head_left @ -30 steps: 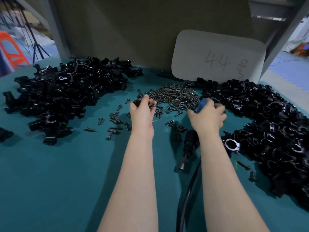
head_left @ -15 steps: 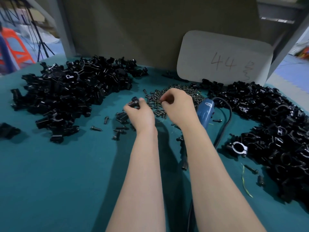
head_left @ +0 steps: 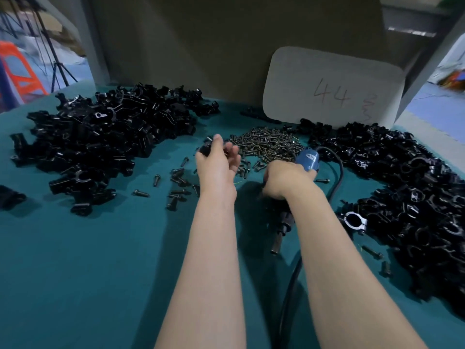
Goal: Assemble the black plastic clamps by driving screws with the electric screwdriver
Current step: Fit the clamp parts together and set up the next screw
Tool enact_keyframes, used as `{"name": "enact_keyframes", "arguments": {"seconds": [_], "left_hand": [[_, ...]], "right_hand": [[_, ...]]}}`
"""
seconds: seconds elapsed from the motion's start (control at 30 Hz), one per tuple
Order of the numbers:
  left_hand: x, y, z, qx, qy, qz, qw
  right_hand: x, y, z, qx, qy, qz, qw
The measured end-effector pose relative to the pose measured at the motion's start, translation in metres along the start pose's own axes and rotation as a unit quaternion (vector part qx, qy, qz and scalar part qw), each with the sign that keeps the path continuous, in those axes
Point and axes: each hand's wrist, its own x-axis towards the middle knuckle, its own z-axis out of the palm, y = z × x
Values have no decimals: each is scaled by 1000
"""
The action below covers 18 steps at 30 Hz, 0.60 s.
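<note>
since half a second ago the right hand [head_left: 285, 180] is leaving the screw pile [head_left: 269, 144]; i'm seeing its fingers wrapping the blue electric screwdriver [head_left: 309, 160], black nose slanting toward me over the teal table [head_left: 75, 273]. the white card [head_left: 332, 86] is reading "44". the left hand [head_left: 217, 170] is hovering, fingers pinching a glossy black clamp [head_left: 206, 149].

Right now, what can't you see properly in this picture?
Head view:
- Small black plastic clamp piece: mostly hidden by the blurred left hand.
- Blue electric screwdriver: middle covered by the gripping right hand.
- Right heap of black clamps: cut by the frame edge.
- Scribble beside 44 on the white card: too faint.
</note>
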Motion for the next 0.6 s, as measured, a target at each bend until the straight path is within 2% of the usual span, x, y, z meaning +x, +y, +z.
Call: {"name": "enact_keyframes", "arguments": {"seconds": [0.1, 0.23, 0.33, 0.6], "left_hand": [[0, -13, 1, 3, -40, -95, 995], [-1, -25, 1, -11, -54, -151, 987], [0, -25, 0, -21, -57, -152, 986], [5, -26, -1, -24, -44, -125, 991]], "right_hand": [[-2, -2, 4, -33, 2, -12, 999], [0, -5, 12, 17, 53, -21, 998], [3, -4, 12, 65, 67, -24, 995], [-1, -15, 18, 15, 43, -60, 997]]}}
